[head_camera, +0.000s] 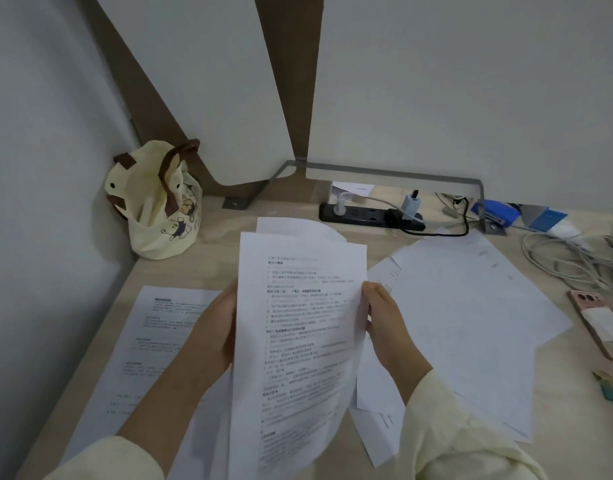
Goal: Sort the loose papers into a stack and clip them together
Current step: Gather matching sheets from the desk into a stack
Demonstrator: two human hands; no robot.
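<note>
I hold a small bundle of printed white papers [298, 341] upright above the desk, its printed side facing me. My left hand [215, 327] grips its left edge and my right hand [384, 323] pinches its right edge. A curved sheet shows behind the front page at the top. One printed sheet [149, 344] lies flat on the desk at the left. Several loose sheets [471, 317] lie overlapping on the desk at the right. Small green clips [608, 386] lie near the right edge of the desk.
A cream tote bag [159, 202] stands in the back left corner. A black power strip [367, 213] with plugs lies at the back. Tangled cables [575, 254], a blue stapler [495, 211] and a pink phone [601, 323] are at the right.
</note>
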